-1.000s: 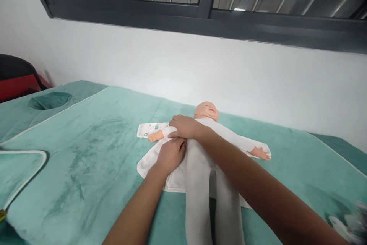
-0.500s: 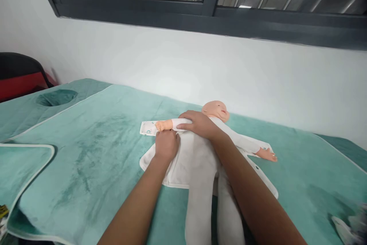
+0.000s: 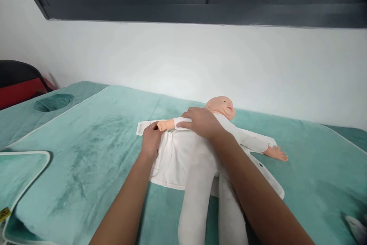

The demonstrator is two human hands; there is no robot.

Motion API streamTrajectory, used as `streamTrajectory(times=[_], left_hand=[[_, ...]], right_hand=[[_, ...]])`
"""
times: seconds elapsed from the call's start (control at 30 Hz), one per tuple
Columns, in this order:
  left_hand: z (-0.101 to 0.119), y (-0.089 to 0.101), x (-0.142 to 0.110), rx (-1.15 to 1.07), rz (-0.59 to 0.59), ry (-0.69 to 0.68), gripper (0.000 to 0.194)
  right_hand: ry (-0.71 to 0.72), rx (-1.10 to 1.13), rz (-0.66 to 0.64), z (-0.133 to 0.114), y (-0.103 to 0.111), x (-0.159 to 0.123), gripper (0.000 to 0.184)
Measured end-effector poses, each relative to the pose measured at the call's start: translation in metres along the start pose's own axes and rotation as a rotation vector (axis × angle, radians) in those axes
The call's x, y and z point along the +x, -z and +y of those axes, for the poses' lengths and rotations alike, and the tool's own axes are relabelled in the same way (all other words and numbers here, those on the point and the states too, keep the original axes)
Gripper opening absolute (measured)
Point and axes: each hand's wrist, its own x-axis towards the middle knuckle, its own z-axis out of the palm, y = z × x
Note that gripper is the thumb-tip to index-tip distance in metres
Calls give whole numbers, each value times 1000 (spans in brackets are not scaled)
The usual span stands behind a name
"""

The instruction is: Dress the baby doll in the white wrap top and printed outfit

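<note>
A baby doll [image 3: 219,106] lies on its back on a green bed cover, its head toward the wall and its white-clad legs [image 3: 196,199] toward me. A white garment [image 3: 174,161] is spread beneath and beside its body. My left hand [image 3: 151,138] is closed at the doll's bare hand [image 3: 164,125], thumb and fingertips against it; part of the grip is hidden. Around the doll's white-sleeved forearm [image 3: 181,123] is my right hand [image 3: 202,122], fingers over the top and thumb below. The doll's other arm [image 3: 275,152] lies stretched out on the garment's other sleeve.
The green cover [image 3: 94,153] has a round hollow [image 3: 54,101] at far left and a folded, white-edged flap [image 3: 23,168] at near left. A black and red chair [image 3: 20,84] stands at left. The white wall [image 3: 157,57] and barred window close off the back.
My left hand has left its closed fist on the garment and moved left and up to the doll's hand. My right hand stays on the doll's forearm. The view has shifted slightly.
</note>
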Motion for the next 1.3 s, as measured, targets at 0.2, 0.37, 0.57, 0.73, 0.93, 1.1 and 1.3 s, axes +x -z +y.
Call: streamTrajectory(times=[0.2,0.37,0.57,0.73,0.93,1.1,1.3], left_hand=[[-3,-2,-1,-103,184,-12,27],[-2,-2,-4,-75,223,-8,23],[-10,-8,-9,232,181,-238,15],[-13,-14,-15,430,0,-423,13],[-15,-12,-12,453,-5,-332,21],[-16,-10,-13,731,92,-344,26],[-14,-9,-27,1063,71,-318,39]], right_hand=[[-30,-54,-17,4,-2,-1,32],[-68,-119,-49,4,-4,-1,29],[-97,-200,-45,1,-8,0,31],[-60,-224,-9,-1,-20,2,33],[-60,-27,118,8,-7,-9,32],[-683,-33,184,73,36,-45,49],[-777,173,6,140,23,-68,75]])
